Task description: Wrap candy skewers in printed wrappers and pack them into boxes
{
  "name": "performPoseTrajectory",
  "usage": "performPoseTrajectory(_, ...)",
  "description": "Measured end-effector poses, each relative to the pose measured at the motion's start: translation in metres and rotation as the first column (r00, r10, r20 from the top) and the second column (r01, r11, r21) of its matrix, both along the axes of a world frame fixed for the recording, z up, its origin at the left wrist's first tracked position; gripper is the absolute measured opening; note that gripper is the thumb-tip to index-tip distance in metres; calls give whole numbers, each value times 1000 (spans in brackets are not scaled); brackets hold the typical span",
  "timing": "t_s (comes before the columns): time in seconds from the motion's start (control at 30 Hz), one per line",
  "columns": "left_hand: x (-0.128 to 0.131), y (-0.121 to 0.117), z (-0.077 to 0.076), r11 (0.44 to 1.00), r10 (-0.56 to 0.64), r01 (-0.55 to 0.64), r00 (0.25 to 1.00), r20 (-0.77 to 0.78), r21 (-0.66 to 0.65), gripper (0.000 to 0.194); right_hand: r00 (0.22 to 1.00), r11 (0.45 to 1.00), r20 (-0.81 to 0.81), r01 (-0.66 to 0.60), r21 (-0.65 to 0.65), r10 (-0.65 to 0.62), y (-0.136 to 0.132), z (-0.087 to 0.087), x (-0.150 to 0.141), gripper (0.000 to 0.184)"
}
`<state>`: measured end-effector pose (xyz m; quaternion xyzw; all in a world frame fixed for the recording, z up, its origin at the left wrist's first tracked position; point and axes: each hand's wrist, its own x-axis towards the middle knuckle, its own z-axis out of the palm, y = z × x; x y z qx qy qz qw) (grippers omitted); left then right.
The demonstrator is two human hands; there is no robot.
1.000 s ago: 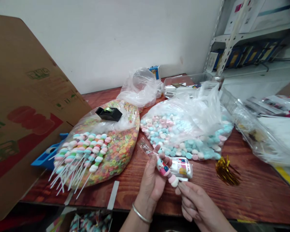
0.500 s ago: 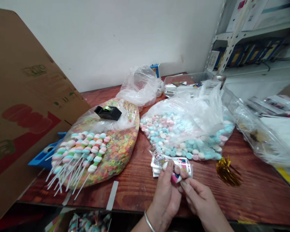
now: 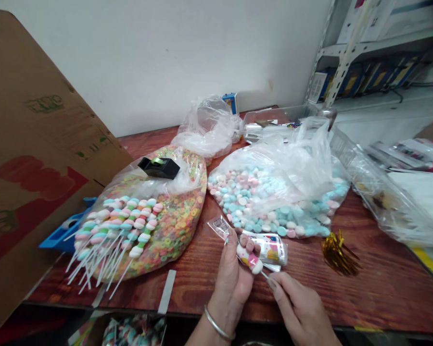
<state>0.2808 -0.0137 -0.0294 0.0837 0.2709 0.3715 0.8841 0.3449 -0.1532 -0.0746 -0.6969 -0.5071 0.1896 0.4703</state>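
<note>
My left hand (image 3: 234,276) is closed around a marshmallow skewer (image 3: 252,262) that sits in a clear printed wrapper. The top of the wrapper pokes out above the thumb. At the lower end, my right hand (image 3: 298,300) pinches the skewer's thin white stick between thumb and fingertips. Just behind the left fingers lies a stack of printed clear bags (image 3: 277,247) on the table. Gold metallic twist ties (image 3: 341,254) lie to the right. A pile of bare marshmallow skewers (image 3: 119,223) rests at left on a bag of ring-shaped candies (image 3: 182,218).
A large bag of pastel marshmallows (image 3: 267,197) is behind my hands. Left stand a tall cardboard box (image 3: 39,120) and a blue tape dispenser (image 3: 57,234); a black tape dispenser (image 3: 159,168) tops the candy bag. Clear plastic trays (image 3: 386,192) lie right.
Both hands have shifted, the left one leftward with the wrapped skewer. More of the skewer now shows, and its white stick is visible between the hands.
</note>
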Motion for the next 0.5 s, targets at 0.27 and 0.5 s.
performPoseTrajectory(0.27, 1, -1, 0, 999, -18, 18, 1000, 12, -47, 16, 855, 993, -519, -59, -102, -2, 5, 12, 2, 36)
performPoseTrajectory(0.5, 10, -26, -3, 992, -89, 97, 990, -106, 79, 17, 845, 996, -530, 33, -78, -69, 20, 15, -3, 27)
